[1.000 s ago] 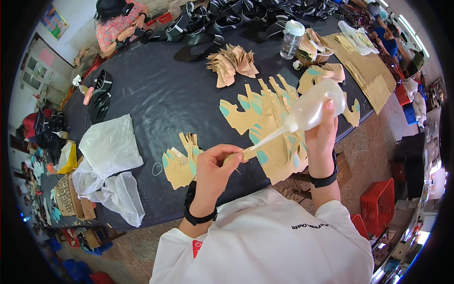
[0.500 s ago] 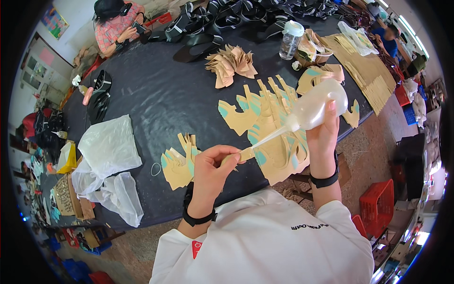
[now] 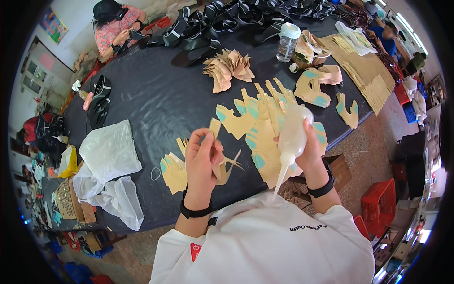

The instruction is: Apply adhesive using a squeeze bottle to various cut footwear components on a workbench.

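Fingers of the left hand point(image 3: 201, 158) pinch together on a narrow tan strip point(image 3: 215, 127) that stands up above their tips. Curled around a translucent squeeze bottle point(image 3: 293, 132), the right hand point(image 3: 312, 149) tilts its long nozzle down toward the wearer's white shirt point(image 3: 265, 236). Between and beyond both hands, overlapping tan pieces point(image 3: 272, 176) with mint-green patches cover part of the dark table point(image 3: 156, 99). Farther back are a lidded clear jar point(image 3: 286, 45) and heaped black sandals point(image 3: 198, 45).
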Demonstrator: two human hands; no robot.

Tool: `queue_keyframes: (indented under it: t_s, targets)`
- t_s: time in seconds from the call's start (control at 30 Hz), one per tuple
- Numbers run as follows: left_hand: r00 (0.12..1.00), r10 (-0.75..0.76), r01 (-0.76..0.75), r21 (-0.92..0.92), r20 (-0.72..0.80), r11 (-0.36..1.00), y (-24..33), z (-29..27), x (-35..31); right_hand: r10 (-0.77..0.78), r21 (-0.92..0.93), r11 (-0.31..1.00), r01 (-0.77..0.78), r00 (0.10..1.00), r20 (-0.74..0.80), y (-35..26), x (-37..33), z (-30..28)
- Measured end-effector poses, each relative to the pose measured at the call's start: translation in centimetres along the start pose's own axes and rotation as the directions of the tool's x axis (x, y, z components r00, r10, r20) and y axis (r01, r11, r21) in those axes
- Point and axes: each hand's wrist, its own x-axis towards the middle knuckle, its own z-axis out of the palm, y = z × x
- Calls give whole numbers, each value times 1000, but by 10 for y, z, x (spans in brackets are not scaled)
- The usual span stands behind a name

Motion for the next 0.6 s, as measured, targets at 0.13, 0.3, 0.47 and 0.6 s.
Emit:
queue_keyframes:
  t_s: [0.13,0.3,0.47,0.6]
  targets:
    - [995,95,-91,-166,14,982,2,13,28,153,-121,984,-133,973,175,10,11,-13]
    - [964,266,-256,-363,-23,896,8,36,59,368,80,906,-417,865,343,22,24,-8]
    - [963,268,-226,-433,38,873,4,50,70,372,406,640,-653,725,580,50,35,-14]
    - [981,194,-172,-380,19,909,-7,47,77,288,554,670,-494,861,419,54,48,-16]
